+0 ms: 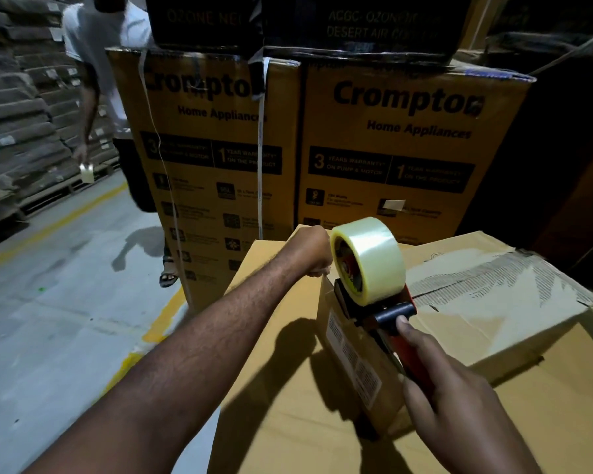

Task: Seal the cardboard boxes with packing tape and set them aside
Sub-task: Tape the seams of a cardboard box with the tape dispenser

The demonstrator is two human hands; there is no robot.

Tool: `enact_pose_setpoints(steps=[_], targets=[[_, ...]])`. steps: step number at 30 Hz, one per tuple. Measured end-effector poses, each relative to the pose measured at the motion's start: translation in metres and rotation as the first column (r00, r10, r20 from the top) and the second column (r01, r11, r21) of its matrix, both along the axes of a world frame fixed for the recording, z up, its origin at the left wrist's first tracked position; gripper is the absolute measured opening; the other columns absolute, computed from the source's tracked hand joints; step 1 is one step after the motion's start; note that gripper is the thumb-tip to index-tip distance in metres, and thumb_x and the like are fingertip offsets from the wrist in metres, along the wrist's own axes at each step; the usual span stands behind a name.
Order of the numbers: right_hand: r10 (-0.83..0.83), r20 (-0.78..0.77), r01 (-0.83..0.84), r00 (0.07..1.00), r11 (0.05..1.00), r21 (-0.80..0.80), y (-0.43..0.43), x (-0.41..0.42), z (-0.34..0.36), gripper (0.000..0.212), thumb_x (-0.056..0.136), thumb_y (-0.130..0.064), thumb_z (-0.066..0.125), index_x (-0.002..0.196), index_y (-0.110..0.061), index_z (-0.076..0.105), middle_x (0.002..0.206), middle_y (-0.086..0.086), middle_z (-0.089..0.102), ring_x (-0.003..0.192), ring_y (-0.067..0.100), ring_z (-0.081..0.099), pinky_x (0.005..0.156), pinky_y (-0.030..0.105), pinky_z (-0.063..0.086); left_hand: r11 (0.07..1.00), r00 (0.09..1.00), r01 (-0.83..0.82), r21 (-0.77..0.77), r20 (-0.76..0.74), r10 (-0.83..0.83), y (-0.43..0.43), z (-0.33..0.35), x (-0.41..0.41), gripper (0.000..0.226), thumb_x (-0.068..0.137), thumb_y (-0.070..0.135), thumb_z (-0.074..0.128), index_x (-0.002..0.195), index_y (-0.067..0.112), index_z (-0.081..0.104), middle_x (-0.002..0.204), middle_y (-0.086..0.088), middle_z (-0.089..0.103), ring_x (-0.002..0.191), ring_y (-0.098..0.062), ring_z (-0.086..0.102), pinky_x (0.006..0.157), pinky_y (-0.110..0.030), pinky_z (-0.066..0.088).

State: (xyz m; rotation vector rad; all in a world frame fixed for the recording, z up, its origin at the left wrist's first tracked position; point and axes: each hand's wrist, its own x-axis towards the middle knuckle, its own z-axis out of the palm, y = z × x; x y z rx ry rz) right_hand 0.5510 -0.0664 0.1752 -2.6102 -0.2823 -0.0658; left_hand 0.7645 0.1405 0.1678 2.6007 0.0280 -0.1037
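Observation:
A brown cardboard box (493, 302) with torn old tape along its top seam sits on a larger flat carton (288, 388). My right hand (459, 401) grips the red handle of a tape dispenser (387, 313), which rests on the box's left top edge and carries a roll of clear tape (370, 258). My left hand (314, 251) is curled in a fist at the box's far left corner, beside the roll. Whether it pinches the tape end is hidden.
Tall stacked Crompton cartons (391, 148) stand just behind the box. A person in a white shirt (96, 80) walks along the grey floor (65, 302) at left, holding a small item. Stacked sacks (14, 114) line the far left. Dark space lies to the right.

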Motion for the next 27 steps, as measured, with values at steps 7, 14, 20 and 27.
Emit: enact_pose_setpoints(steps=[7,14,20,27], targets=[[-0.003,-0.091,0.002,0.996,1.0,-0.016,0.005,0.008,0.024,0.069,0.097,-0.032,0.054,0.146,-0.056,0.011,0.093,-0.021,0.047,0.075,-0.012,0.044,0.06,0.006,0.037,0.997,0.999,-0.04,-0.063,-0.013,0.039,-0.001,-0.006,-0.006,0.015,0.091,0.005,0.067,0.106,0.005,0.066,0.1,-0.013,0.069,0.088,-0.028,0.072,0.078,-0.045,0.063],[-0.017,-0.143,0.013,0.99,1.0,-0.027,0.006,0.006,0.027,0.069,0.098,-0.035,0.053,0.146,-0.057,0.008,0.085,-0.02,0.048,0.072,-0.008,0.047,0.056,0.009,0.036,0.999,0.999,-0.044,0.009,0.022,0.044,-0.006,-0.014,-0.01,0.014,0.093,0.009,0.064,0.107,0.008,0.067,0.102,-0.009,0.068,0.093,-0.026,0.067,0.079,-0.038,0.06],[-0.026,-0.183,0.028,0.983,1.0,0.012,0.008,0.011,0.025,0.069,0.098,-0.031,0.054,0.146,-0.055,0.012,0.091,-0.019,0.046,0.072,-0.006,0.046,0.055,0.008,0.033,0.938,0.985,-0.165,-0.304,0.0,0.173,-0.013,-0.026,-0.018,0.011,0.096,0.025,0.059,0.093,0.015,0.064,0.104,-0.008,0.068,0.096,-0.027,0.066,0.088,-0.044,0.059],[-0.011,-0.174,0.007,0.985,1.0,-0.022,0.005,0.008,0.03,0.067,0.097,-0.026,0.054,0.145,-0.055,0.017,0.078,-0.021,0.039,0.063,0.0,0.054,0.046,0.012,0.037,0.811,0.923,-0.357,-0.463,-0.309,0.23,0.0,-0.036,-0.018,0.014,0.095,0.02,0.059,0.102,0.009,0.064,0.111,-0.012,0.06,0.097,-0.027,0.059,0.093,-0.048,0.057]])
